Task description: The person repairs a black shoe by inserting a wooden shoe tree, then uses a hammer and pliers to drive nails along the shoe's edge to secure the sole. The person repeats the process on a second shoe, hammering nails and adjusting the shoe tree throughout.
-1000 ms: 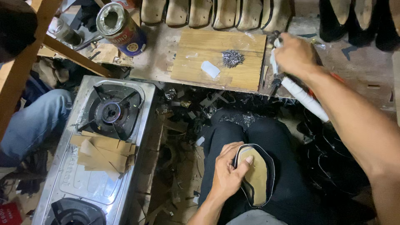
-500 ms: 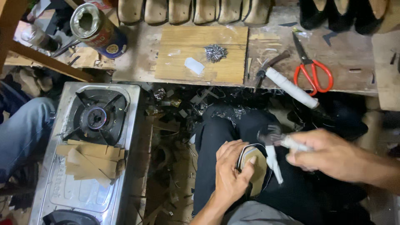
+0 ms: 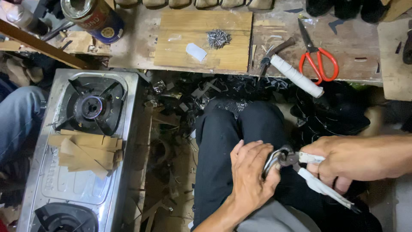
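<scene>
While the left hand clasps a shoe part on the lap, the right hand grips white-handled pincers, jaws biting its rim. Hammer and red scissors lie at the bench's front edge; nails sit on the board.

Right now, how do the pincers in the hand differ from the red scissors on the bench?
The pincers are held in the right hand, jaws against the shoe edge that the left hand grips; the scissors lie untouched on the bench. The pincers' handles are pale, the scissors' red. Both are metal hand tools.
</scene>
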